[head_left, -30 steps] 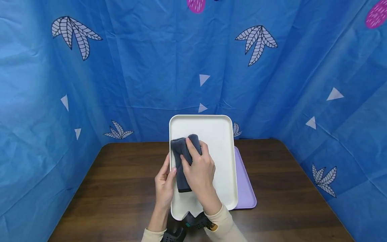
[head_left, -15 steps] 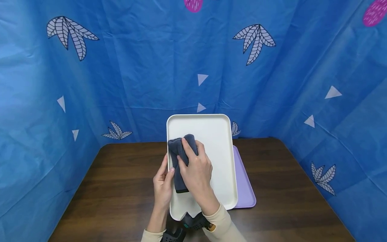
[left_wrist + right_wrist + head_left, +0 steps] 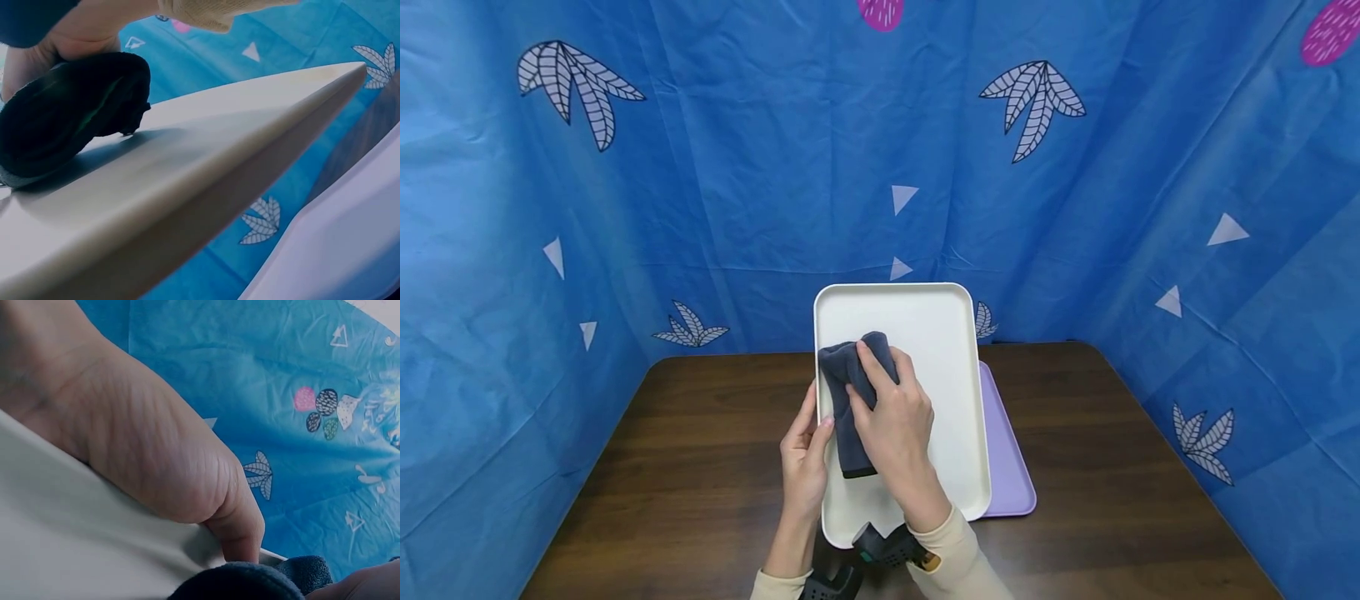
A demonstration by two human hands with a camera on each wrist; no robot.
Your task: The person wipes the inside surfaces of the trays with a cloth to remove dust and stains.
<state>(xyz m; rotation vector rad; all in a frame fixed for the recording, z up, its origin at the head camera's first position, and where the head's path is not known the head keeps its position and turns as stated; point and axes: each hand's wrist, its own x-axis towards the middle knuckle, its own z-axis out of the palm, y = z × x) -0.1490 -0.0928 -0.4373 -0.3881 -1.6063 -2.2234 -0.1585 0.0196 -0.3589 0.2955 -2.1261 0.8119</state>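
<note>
A white rectangular tray [image 3: 932, 333] with a low rim is held tilted above the table. My left hand [image 3: 805, 467] grips its left edge, thumb over the rim and the other fingers partly hidden behind. A folded dark grey cloth [image 3: 847, 433] lies against the tray's inner face at the left side. My right hand [image 3: 895, 425] holds the cloth, fingers bent over it and pressing it to the tray. From the left wrist view the cloth [image 3: 69, 119] appears bunched on the tray surface [image 3: 206, 131]. In the right wrist view the thumb reaches down to the cloth [image 3: 244, 584].
A purple tray [image 3: 1007, 458] lies on the brown wooden table [image 3: 700, 467], partly covered by the white tray. Blue patterned curtains [image 3: 760, 167] hang behind and at both sides. Black wrist devices [image 3: 887, 546] sit at both wrists.
The right hand and cloth shift slightly left along the tray, then slightly back right. The left hand keeps its grip on the tray edge. The whole head view shifts a little.
</note>
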